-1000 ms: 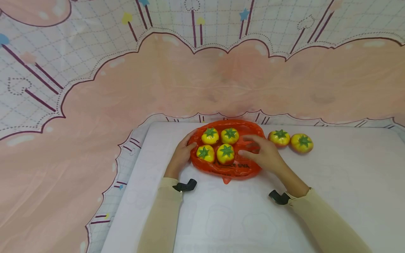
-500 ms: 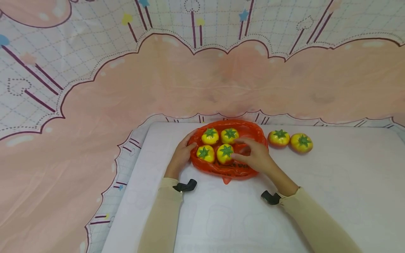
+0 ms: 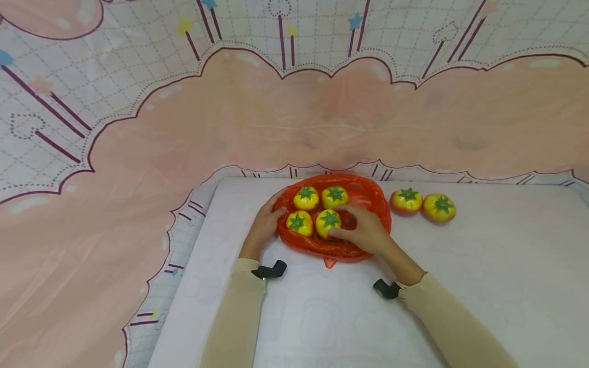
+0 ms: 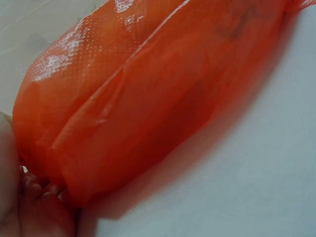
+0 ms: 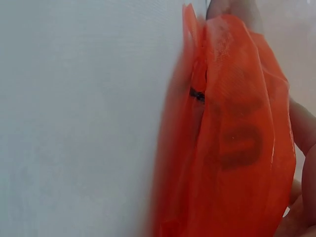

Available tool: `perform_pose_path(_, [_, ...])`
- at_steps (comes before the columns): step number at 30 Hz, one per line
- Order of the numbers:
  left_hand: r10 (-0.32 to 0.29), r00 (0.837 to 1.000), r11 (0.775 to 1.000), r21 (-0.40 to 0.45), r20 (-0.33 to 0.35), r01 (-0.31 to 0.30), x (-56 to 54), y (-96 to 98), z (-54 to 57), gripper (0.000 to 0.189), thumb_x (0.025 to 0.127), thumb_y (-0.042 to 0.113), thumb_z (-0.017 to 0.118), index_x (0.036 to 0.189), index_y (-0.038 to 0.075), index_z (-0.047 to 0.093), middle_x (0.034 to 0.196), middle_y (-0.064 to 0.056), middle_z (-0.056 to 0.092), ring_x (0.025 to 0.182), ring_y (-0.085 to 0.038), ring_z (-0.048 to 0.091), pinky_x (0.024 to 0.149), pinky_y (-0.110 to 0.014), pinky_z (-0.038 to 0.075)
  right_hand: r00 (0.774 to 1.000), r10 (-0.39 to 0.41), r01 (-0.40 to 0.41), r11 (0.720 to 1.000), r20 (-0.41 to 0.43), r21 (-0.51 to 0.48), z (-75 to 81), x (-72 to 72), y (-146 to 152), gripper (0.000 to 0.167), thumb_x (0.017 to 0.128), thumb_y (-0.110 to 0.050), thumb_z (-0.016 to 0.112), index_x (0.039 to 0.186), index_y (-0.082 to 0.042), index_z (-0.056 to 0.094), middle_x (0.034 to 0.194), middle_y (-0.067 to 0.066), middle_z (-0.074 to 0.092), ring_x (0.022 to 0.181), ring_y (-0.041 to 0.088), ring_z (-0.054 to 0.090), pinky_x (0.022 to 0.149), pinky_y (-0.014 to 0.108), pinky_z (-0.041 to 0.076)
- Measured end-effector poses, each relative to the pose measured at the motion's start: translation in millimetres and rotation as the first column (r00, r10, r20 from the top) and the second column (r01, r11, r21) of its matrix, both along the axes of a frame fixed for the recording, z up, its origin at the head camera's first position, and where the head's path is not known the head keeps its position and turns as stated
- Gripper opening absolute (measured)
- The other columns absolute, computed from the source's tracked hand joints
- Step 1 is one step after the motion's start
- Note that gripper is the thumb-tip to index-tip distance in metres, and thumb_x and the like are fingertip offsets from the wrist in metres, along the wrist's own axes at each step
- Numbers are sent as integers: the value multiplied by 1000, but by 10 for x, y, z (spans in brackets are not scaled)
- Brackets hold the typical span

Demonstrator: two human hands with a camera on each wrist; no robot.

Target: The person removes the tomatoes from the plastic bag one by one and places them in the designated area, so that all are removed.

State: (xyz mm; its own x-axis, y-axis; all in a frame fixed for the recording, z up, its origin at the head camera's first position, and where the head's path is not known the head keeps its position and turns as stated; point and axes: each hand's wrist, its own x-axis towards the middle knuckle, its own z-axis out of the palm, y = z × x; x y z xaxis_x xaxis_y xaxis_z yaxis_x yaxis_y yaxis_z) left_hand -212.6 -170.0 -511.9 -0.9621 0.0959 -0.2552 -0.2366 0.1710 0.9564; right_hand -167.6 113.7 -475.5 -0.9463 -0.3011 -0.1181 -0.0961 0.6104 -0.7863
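Work looks part-way, imo: 4 of 6 toy fruits (image 3: 299,225) are in the red bag (image 3: 384,204), 2 are out on the tabletop (image 3: 515,266). Bag sits nr the tabletop's far edge, toward its far L corner, mouth up + spread. Fruits in it make a 2x2 cluster on the L side, so there's space on the R. R hand (image 3: 368,232) pinches the near-right fruit (image 3: 325,221), thumb on one side + finger on the other; can't tell if it bears any wt. L hand (image 3: 264,225) grips the bag's L side, thumb over the rim. Not in bag: inner loose fruit (image 3: 406,203) + outer loose fruit (image 3: 439,209), side by side R of it, nr the far edge, no hand on either. Approx 2/3 in, then; R hand isn't off the near-right fruit yet.
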Motion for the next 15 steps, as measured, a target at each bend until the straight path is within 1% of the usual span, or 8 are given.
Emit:
perform_pose_path(8, [0, 1000, 1000, -14, -1, 0, 13, 9, 12, 53, 105, 18, 52, 146, 51, 49, 162, 12, 38, 152, -21, 33, 123, -50, 34, 1000, 6, -6, 1000, 12, 2, -1, -7, -25, 75, 82, -54, 81, 145, -25, 54, 145, 5, 57, 131, 31, 53, 109, 57, 48])
perform_pose_path(11, [1, 1000, 1000, -9, -4, -1, 8, 3, -3, 53, 105, 17, 51, 146, 51, 49, 162, 12, 38, 152, -21, 33, 123, -50, 34, 1000, -3, 3, 1000, 7, -1, -17, -6, -37, 75, 81, -55, 81, 145, -26, 54, 142, 4, 59, 128, 30, 55, 108, 55, 50])
perform_pose_path(15, [1, 1000, 1000, 18, -5, -1, -1, -3, -11, 53, 105, 15, 51, 146, 49, 50, 163, 11, 38, 153, -22, 32, 123, -50, 33, 1000, 1, -1, 1000, -11, 4, -38, -8, -50, 77, 80, -56, 81, 145, -25, 54, 138, 5, 61, 124, 29, 56, 106, 54, 51])
